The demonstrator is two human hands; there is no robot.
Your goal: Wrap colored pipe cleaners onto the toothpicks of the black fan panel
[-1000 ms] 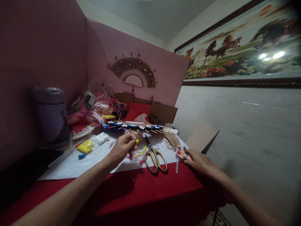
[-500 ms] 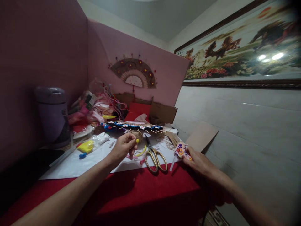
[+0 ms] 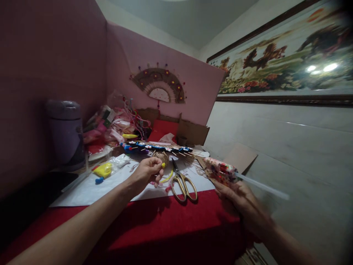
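Observation:
My left hand (image 3: 149,171) is closed in a pinch on a small yellow ball (image 3: 163,165), held in front of a ball of twine (image 3: 160,157). To its right lie gold-handled scissors (image 3: 182,184), blades pointing away. My right hand (image 3: 237,195) grips a flower-patterned hot glue gun (image 3: 220,170), partly blurred by motion. A long translucent glue stick (image 3: 263,185) juts from the gun's back end towards the right. Behind my left hand rests a black fan (image 3: 154,146) with white flowers, blue trim and thin sticks.
A yellow packet (image 3: 103,170) and a small blue piece (image 3: 99,180) lie on the white sheet (image 3: 74,195) at left. Behind stand a purple tumbler (image 3: 67,136) and heaped pink craft material (image 3: 124,123). Cardboard (image 3: 239,158) leans at right. Red cloth (image 3: 171,224) covers the front.
My right hand has raised and turned the glue gun, so its glue stick swung from hanging down to pointing right. My left hand keeps its pinch, nearly still. The view shifted slightly.

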